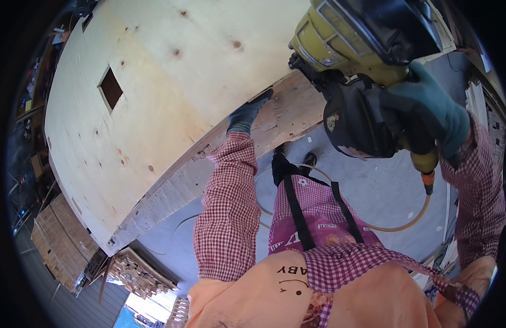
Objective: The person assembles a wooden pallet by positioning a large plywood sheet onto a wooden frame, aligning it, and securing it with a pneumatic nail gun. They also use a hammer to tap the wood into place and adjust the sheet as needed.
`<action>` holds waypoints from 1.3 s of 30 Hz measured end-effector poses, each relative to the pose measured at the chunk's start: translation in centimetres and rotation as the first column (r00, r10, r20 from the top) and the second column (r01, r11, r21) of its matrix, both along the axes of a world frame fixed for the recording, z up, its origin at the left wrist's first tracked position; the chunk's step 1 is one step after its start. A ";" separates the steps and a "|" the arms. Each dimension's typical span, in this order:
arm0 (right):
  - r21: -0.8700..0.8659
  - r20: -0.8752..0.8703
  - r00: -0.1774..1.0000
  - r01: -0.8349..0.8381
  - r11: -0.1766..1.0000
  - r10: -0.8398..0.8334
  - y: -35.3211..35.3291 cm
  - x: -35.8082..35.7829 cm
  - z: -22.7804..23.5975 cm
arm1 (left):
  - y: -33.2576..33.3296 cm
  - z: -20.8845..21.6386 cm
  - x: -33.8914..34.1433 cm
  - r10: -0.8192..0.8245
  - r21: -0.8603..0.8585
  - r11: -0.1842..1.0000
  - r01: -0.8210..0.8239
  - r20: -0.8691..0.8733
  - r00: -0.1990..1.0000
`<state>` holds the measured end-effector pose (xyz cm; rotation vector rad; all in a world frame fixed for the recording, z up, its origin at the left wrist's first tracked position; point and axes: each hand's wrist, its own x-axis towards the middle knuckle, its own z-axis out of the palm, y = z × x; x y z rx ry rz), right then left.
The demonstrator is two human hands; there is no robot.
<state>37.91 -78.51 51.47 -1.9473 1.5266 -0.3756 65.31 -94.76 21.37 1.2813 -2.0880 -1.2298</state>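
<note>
My right hand (443, 106), in a teal and black glove, is wrapped round the handle of a yellow-green and black pneumatic coil nailer (332, 41). The nailer is lifted at the upper right, its nose near the edge of a pale plywood sheet (193, 76). An amber air hose (409, 224) runs from an orange fitting (428, 179) at the handle's base. My left hand (245, 117), gloved alike, grips the sheet's near edge; some of its fingers are hidden. Below that edge runs a worn wooden board (294, 112).
The sheet has a square cut-out (111, 89) on the left. Stacked wood offcuts (138, 273) and a brown board (64, 240) lie at the lower left. The hose loops across the grey floor (318, 147) by my feet. Long pale strips (477, 104) stand at the far right.
</note>
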 end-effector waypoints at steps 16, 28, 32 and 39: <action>0.731 0.118 0.759 0.370 0.573 -0.640 -5.0 1.7 3.4 | 0.0 0.5 -0.5 -0.071 -0.193 0.977 0.086 0.083 0.994; 0.723 0.126 0.724 0.401 0.562 -0.678 -3.9 1.7 2.3 | 0.1 1.5 -0.4 -0.081 -0.195 0.978 0.079 0.000 0.997; 0.497 0.094 0.957 0.194 0.846 -0.274 -3.2 0.4 1.5 | 0.4 4.3 -0.4 -0.045 0.037 0.998 0.041 0.120 0.992; 0.642 0.170 0.697 0.458 0.615 -0.697 -2.9 1.5 1.8 | 5.7 8.2 6.0 0.674 0.489 0.738 -0.466 -0.495 0.548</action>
